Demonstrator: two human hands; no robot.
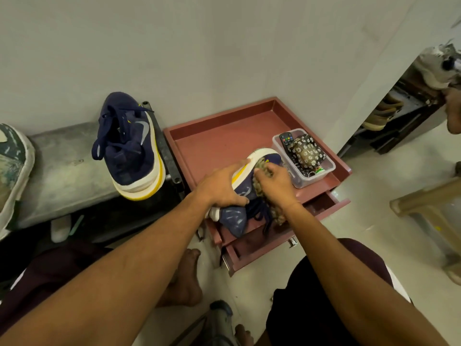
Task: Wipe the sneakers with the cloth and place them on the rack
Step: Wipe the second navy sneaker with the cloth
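Mid-wipe here, roughly the halfway mark by the look of it. Clamping down with the left hand (224, 189) across the navy mesh sneaker with the white-and-yellow foam sole (234, 217), with fingers stretched along the sole edge and thumb hooked over the upper. Bunched tight in the curled fingers of the right hand (274, 183): the olive-brown knobbly knitted cloth (277, 213), pressed on the lace side just inboard of the left-hand hold. Beneath both grips, the pink-red tray-topped drawer cabinet (219, 136), smooth and hard-edged, with its top drawer ajar. Just beyond the right-hand grip, a clear plastic tub (329, 166) with a black remote (285, 139) and a daisy-print pouch (305, 151) inside. Well out past the left-hand grip, the matching second navy sneaker (129, 146), tipped on its side on the dusty grey-topped black metal rack (62, 171), probably wiped and parked already. Left to go, at a guess: finishing this wipe, then carrying this shoe over beside its twin
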